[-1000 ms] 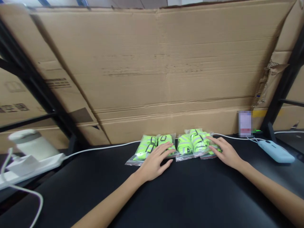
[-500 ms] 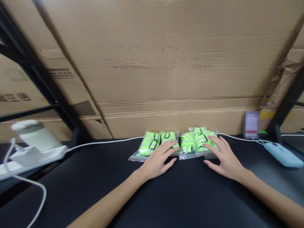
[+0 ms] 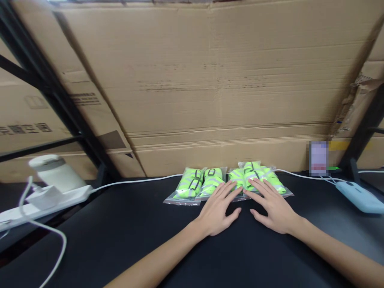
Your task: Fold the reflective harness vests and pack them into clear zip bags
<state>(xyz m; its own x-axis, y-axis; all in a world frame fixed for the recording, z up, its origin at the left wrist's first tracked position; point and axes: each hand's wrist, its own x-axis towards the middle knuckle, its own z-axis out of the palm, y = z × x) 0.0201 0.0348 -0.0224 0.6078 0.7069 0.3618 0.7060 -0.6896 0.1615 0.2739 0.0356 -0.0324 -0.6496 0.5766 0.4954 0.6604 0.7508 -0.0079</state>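
Several clear zip bags of folded neon-yellow reflective straps lie in a row at the back of the black tabletop (image 3: pixel 144 232). At the left end is one bag of straps (image 3: pixel 189 183) with two dark buckles showing, and a second bag (image 3: pixel 211 181) lies against it. My left hand (image 3: pixel 220 208) is spread flat, its fingertips over the front of the middle bags. On the right, bags overlap in a pile (image 3: pixel 252 170). My right hand (image 3: pixel 271 206) has its fingers apart, the tips resting on or just over that pile. Neither hand grips anything.
Cardboard (image 3: pixel 210 100) walls off the back. At the left, a white power strip (image 3: pixel 75 195) with a plugged-in charger (image 3: pixel 45 198) stands by a pale bottle (image 3: pixel 61 174). A light-blue device (image 3: pixel 360 197) and a blurred badge (image 3: pixel 319 158) are at the right. A white cable (image 3: pixel 135 181) runs along the back.
My left hand has moved right and toward me, uncovering the second bag. My right hand has shifted slightly left and nearer. The view has turned a little to the left.
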